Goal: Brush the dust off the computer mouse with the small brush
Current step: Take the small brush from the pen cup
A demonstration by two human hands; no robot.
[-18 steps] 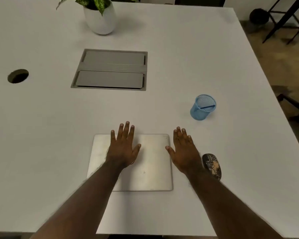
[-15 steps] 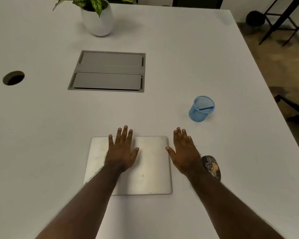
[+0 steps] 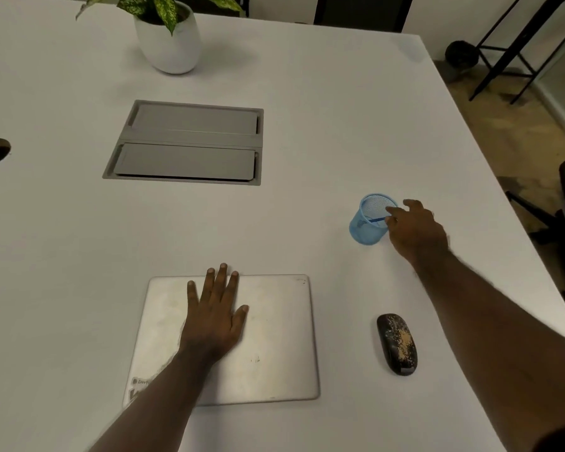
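Beside the closed laptop (image 3: 268, 337), just off its right edge on the white table (image 3: 340, 125), lies the dark computer mouse (image 3: 397, 344), speckled with pale dust. Flat on the laptop's lid rests the left hand (image 3: 214, 316), fingers straight and slightly spread. Beyond the laptop's far right corner stands a blue mesh cup (image 3: 371, 220) with the small brush (image 3: 376, 219) inside; the right hand (image 3: 416, 230) is at its rim, fingers loosely curled, gripping nothing visible.

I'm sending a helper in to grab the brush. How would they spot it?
On the white table, right of the closed laptop, stands a blue mesh cup. The brush is the thin blue stick inside, at the right hand.
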